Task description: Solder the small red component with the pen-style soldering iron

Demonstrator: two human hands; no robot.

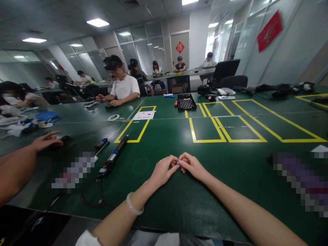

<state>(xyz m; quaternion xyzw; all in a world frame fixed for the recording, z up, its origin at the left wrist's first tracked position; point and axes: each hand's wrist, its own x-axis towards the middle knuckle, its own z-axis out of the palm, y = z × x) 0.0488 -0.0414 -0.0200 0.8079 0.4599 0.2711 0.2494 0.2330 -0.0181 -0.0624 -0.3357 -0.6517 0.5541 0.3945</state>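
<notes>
My left hand (164,169) and my right hand (191,165) meet over the green table, with fingertips touching. Both are closed in a pinch around something tiny and whitish (177,163), too small to name and mostly covered by the fingers. A pale bracelet (135,204) circles my left wrist. To the left of my left hand lies a long black-and-silver tool (114,156) with blue bands, a thin tip and a cord. Beside it rests a short black-and-blue cylinder (101,144).
Yellow tape rectangles (208,140) mark the green tabletop (164,133). A black tray (195,106) of small parts stands at the back beside a red item (176,103). A co-worker's hand (48,140) reaches in from the left. Pixelated patches hide things on both sides.
</notes>
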